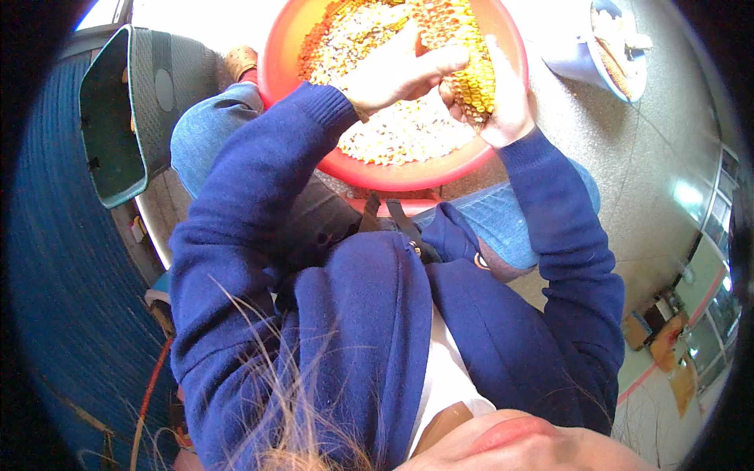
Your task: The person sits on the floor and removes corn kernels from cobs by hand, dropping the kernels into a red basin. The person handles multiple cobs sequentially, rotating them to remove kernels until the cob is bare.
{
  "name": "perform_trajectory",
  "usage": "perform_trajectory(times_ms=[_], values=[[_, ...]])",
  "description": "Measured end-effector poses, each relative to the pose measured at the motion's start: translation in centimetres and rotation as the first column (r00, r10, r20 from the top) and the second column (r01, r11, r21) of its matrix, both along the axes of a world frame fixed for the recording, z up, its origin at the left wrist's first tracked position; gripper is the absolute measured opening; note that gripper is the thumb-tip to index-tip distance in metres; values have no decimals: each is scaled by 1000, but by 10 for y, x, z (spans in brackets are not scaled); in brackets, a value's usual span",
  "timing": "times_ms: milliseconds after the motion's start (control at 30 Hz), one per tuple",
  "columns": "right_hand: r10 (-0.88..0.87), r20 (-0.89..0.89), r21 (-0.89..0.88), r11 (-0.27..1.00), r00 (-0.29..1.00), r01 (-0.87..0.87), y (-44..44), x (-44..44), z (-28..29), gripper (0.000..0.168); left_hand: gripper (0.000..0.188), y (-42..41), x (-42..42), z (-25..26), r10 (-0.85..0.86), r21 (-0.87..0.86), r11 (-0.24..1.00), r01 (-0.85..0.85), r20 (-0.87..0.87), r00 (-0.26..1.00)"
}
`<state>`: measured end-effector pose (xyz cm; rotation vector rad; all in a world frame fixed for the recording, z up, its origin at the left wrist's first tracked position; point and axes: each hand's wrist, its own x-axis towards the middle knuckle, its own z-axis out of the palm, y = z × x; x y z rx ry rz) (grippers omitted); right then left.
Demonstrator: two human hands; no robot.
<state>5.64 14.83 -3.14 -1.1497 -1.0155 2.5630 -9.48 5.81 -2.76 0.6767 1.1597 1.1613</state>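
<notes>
A maize cob (476,82) with yellow kernels is held over a red plastic basin (412,181). My right hand (511,109) wraps its near end and outer side. From the left, my left hand (394,73) reaches over, its thumb pressed across the kernels. The cob's upper part looks orange and partly stripped; whether that is a second cob, I cannot tell. Loose maize kernels (406,135) cover the basin floor beneath both hands. More cobs (318,44) with reddish kernels seem to lie along the basin's left inside, blurred by glare.
To the right, a pale bucket (574,62) holds bare cobs. A grey-green plastic basket (177,76) lies tipped at the left, beside blue corrugated sheeting (53,235). My knees (206,129) flank the basin. Boxes (654,329) stand farther off at the lower right.
</notes>
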Motion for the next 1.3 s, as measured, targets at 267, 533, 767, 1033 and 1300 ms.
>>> perform_trajectory(times_ms=[267, 533, 767, 1033, 1300], values=[[101, -117, -102, 988, 988, -113, 6, 9, -8, 62, 26, 0, 8, -15, 58, 231, 973, -3, -231, 971], [-40, -113, 180, 982, 993, 61, -14, -4, -14, 57, 61, 6, 11, -18, 76, 249, 969, -7, -267, 961], [-151, -163, -73, 987, 975, 140, 22, 0, -31, 43, 44, 4, 6, -27, -59, 64, 994, 94, -416, 907], [-237, -229, -108, 970, 944, 217, 12, -26, -1, 39, 47, 2, 26, -15, 185, 270, 963, -1, -660, 728], [-306, -327, 255, 883, 894, 395, -2, -35, 31, 33, 46, 3, 25, -36, 304, 410, 912, 20, -707, 638]])
